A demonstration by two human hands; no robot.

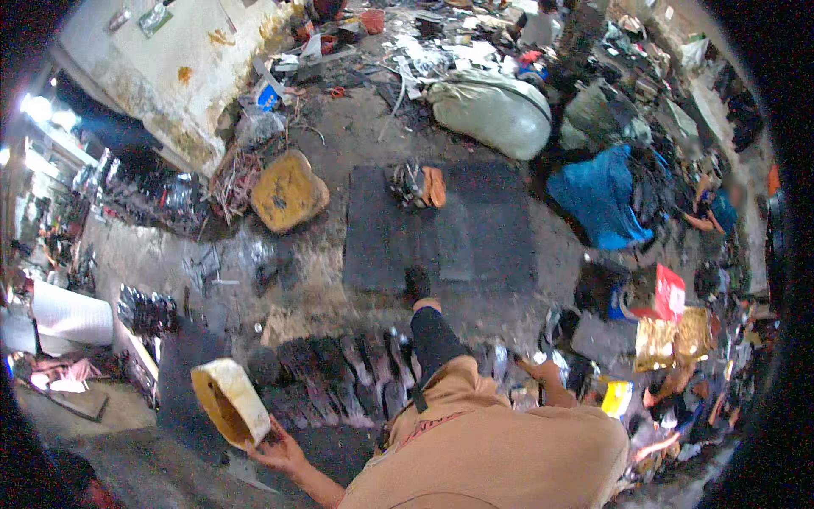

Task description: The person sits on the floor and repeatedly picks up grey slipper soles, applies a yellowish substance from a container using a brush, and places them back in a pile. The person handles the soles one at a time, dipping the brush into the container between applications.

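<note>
My left hand [284,451] is closed on the rim of an off-white, box-shaped plastic tub [255,405], held tilted on its side at the lower left. The tub's inside looks yellow-brown. My right hand [543,371] hangs beside my body, its small, blurred fingers apparently stretched out with nothing visible in them. It is nearest to the cluttered pile on the right. Several dark, flat strip-like pieces [348,382] lie in a row between my hands. Beyond my leg, a black mat [483,242] bears an orange item [433,187] and a dark bundle [405,184].
A worn yellow block [288,193] sits left of the mat. Farther off lie a pale stuffed sack [492,110] and a blue sack [598,195]. A red box [660,293] stands at right. Other people show at the far right [721,212] and far back [540,27].
</note>
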